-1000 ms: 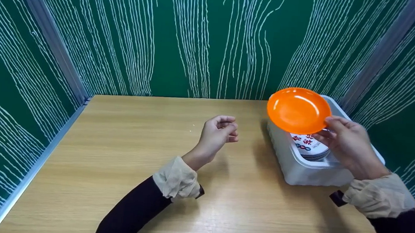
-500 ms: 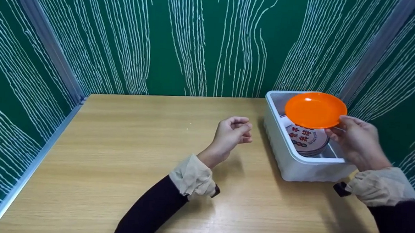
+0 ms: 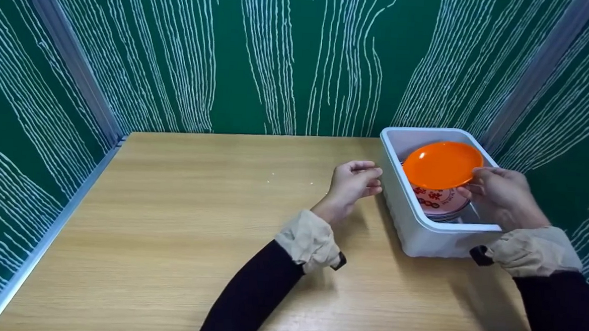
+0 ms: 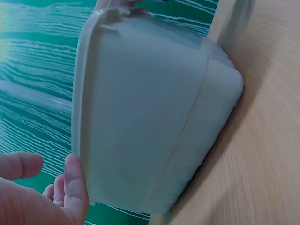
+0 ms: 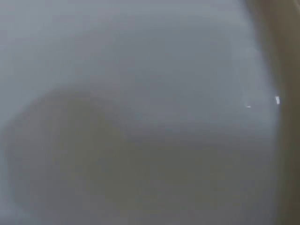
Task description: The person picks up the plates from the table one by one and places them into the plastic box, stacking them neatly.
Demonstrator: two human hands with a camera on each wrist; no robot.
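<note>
My right hand (image 3: 507, 194) pinches the right edge of an orange plate (image 3: 443, 165), thumb on top. The plate is tilted over the white plastic bin (image 3: 452, 242), above a stack of printed plates (image 3: 443, 206) with red characters. The orange plate hides the back of that stack. My left hand (image 3: 355, 186) is beside the bin's left wall, its fingers loosely bent and nothing in them. In the left wrist view, the fingers (image 4: 74, 185) are close to the bin's rim; whether they touch it I cannot tell. Only a blurred pale surface fills the right wrist view.
The bin stands at the right of the wooden table (image 3: 170, 219), near its back edge. Green walls with white wavy lines (image 3: 255, 57) enclose the table at the back and sides. A few tiny white specks (image 3: 268, 181) lie on the tabletop.
The right hand has brought the orange plate right and down, from above the bin's left edge into its opening. The left hand has moved right, up to the bin's side.
</note>
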